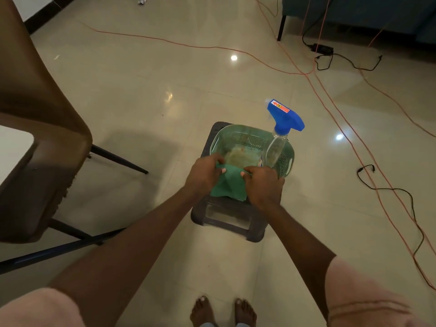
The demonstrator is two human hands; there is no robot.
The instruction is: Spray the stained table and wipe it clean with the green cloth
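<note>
Over the near rim of a pale green basket (pixel 238 138) sitting on a dark stool (pixel 226 220), both hands are closed on the green cloth (pixel 230 185): the left hand (pixel 204 173) grips its corner at 9 o'clock, the right hand (pixel 262 185) pinches it at 3 o'clock. To lift it well, I would raise both corners together so the hanging fold clears the rim without snagging, and keep clear of the spray bottle (pixel 282 131) leaning in the basket at 2 o'clock. Only a pale corner of the bench (pixel 13 149) shows at 9 o'clock behind the brown chair (pixel 42 114); its stains are out of view, and the bottle's fill level is hard to make out.
</note>
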